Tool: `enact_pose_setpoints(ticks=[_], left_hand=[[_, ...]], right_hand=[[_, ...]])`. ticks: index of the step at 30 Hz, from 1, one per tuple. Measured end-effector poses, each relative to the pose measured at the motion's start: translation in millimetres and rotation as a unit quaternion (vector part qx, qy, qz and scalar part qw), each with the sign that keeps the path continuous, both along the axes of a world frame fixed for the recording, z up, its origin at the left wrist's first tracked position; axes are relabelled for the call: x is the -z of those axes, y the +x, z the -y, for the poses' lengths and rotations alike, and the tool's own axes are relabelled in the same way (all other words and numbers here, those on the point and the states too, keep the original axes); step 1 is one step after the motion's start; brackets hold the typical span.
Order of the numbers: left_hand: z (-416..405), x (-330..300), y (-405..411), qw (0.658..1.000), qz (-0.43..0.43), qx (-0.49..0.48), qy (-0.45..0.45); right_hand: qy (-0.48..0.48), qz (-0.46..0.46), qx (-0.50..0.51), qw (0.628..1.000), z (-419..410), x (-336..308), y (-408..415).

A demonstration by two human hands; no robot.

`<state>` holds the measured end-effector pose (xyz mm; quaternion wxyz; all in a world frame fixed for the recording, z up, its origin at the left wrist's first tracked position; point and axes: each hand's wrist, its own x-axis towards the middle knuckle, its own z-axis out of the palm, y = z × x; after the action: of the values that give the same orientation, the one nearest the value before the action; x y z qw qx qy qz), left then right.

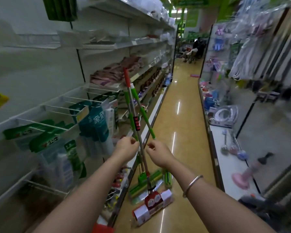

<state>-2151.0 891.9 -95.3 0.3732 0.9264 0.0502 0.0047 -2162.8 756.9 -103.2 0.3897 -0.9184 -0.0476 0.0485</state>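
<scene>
Our left hand (127, 147) has its fingers curled round the mop poles (136, 123), right where the poles cross. Our right hand (156, 153) is just beside the poles, on the other side. Its fingers are bent too, but we cannot tell if it holds a pole or is only close to one. One green pole (143, 112) ends just above the right hand.

From our hands the poles go up and away, and they lean on the big shelf (107, 88) past the left hand. The pole with the red top (126, 78) sticks up the highest. Below our hands the poles run down to the shiny floor (175, 125). A green mop head (145, 179) sits on the floor under the hands. A red and white mop head (154, 203) lies closer to us, between our two arms. Both heads poke out into the walkway.

Out past the left hand, green and blue packs (92, 121) hang on hooks. They crowd the poles on that side. A silver bangle (191, 185) is on the right wrist.

Out past the right hand, across the floor, is a low white shelf (225, 169). It has some brushes (224, 148) and a pink plunger (240, 180) on it, well apart from the mops. Far ahead of our hands the aisle ends in a blur.
</scene>
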Motion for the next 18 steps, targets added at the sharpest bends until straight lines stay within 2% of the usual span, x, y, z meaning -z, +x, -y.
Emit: enact_pose_setpoints(ticks=[6, 13, 18], left_hand=[[14.9, 13.9, 131.8, 0.999, -0.023, 0.012, -0.039], [25.8, 40.6, 252.2, 0.995, -0.068, -0.031, -0.065], [36.0, 73.0, 329.5, 0.987, -0.091, -0.096, -0.088]], right_hand=[[0.003, -0.054, 0.014, 0.998, 10.3, 15.1, 111.3], [-0.017, -0.094, -0.009, 0.995, 27.1, 32.9, 246.5], [-0.019, -0.117, -0.063, 0.991, 33.9, 68.4, 344.9]])
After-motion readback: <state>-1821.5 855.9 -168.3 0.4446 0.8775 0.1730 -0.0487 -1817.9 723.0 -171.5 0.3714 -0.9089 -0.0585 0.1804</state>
